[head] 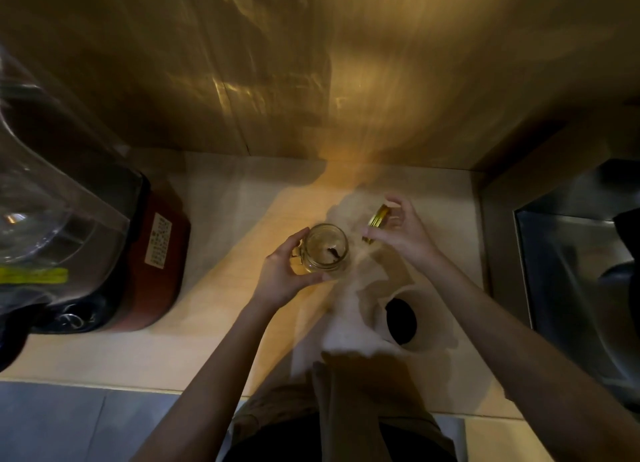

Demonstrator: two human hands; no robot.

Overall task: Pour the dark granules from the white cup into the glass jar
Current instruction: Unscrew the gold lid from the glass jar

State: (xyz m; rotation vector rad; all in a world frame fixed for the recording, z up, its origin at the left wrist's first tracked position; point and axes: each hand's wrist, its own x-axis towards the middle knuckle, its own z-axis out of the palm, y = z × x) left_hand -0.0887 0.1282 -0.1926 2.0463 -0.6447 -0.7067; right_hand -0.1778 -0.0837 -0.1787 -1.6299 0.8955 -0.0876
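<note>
The glass jar (326, 248) stands upright on the counter, its mouth uncovered, with a small dark clump inside. My left hand (284, 271) wraps around its left and near side. My right hand (398, 228) holds the gold lid (376, 221) tilted on edge, just right of the jar and apart from it. The white cup (401, 319) sits nearer to me, below my right forearm, and is filled with dark granules.
A blender with a red-brown base (152, 264) and clear pitcher (52, 198) occupies the counter's left side. A metal sink (581, 278) lies at the right. A wooden wall panel (311, 80) rises behind the counter. The counter's front edge (104, 385) runs near my body.
</note>
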